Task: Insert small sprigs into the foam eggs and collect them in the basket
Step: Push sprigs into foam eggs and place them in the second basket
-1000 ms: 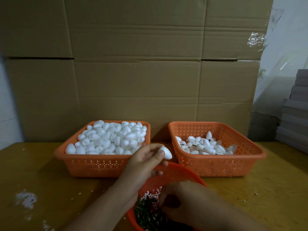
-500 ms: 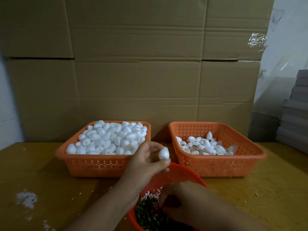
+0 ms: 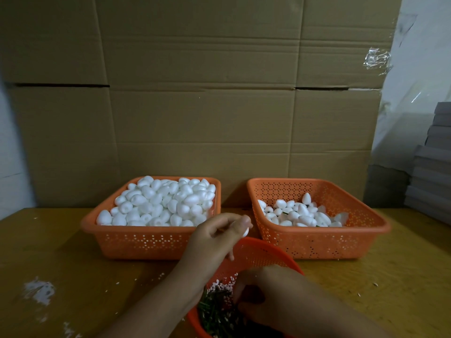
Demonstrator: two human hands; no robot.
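Observation:
My left hand [image 3: 212, 242] holds one white foam egg [image 3: 246, 231] between thumb and fingertips, above the far rim of a round orange basket [image 3: 266, 254] of green sprigs [image 3: 217, 311]. My right hand [image 3: 271, 296] reaches down into that basket with curled fingers; what they hold is hidden. Behind on the left stands an orange basket [image 3: 151, 242] heaped with plain foam eggs [image 3: 161, 203]. The orange basket [image 3: 317, 242] on the right holds a smaller pile of eggs [image 3: 300, 214], some with green showing.
A wall of cardboard [image 3: 200, 106] stands right behind the two baskets. Grey flat boxes [image 3: 432, 162] are stacked at the right edge. White foam crumbs [image 3: 39, 291] lie on the yellow wooden table [image 3: 61, 252] at the left front.
My left hand has turned the egg in its fingers, so the thumb now covers most of it. My right hand stays in the sprig basket.

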